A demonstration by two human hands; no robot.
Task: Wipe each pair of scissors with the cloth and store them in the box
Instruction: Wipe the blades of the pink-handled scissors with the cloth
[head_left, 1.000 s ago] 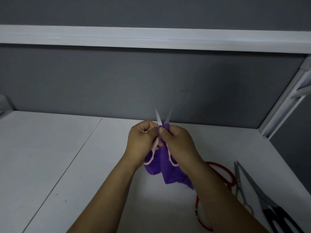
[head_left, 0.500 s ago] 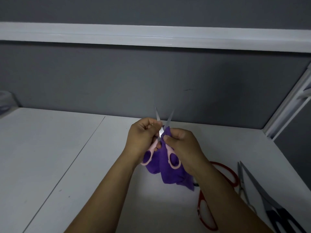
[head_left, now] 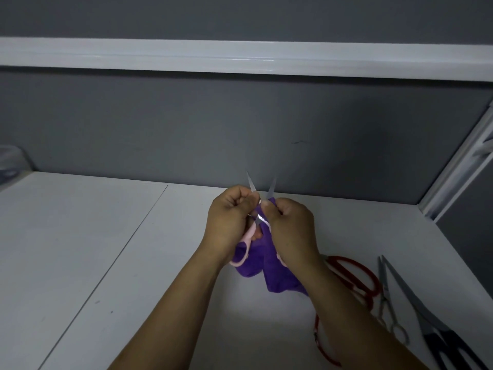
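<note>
Above the white table I hold small pink-handled scissors (head_left: 246, 243) with their blades spread in a V pointing away from me. My left hand (head_left: 229, 221) grips the scissors near the left blade and handle. My right hand (head_left: 289, 228) pinches a purple cloth (head_left: 262, 265) against the right blade, and the cloth hangs down below both hands. Part of the right pink handle is hidden behind my right hand. No box shows clearly in view.
On the table at the right lie red-handled scissors (head_left: 354, 276), thin silver scissors (head_left: 386, 300) and black-handled scissors (head_left: 437, 335). A grey wall with a white rail (head_left: 240, 56) stands behind. A pale translucent object (head_left: 9, 161) sits at the far left edge.
My right hand has slid up the right blade with the cloth, covering the pink handle that showed half a second ago. The blades stay spread apart.
</note>
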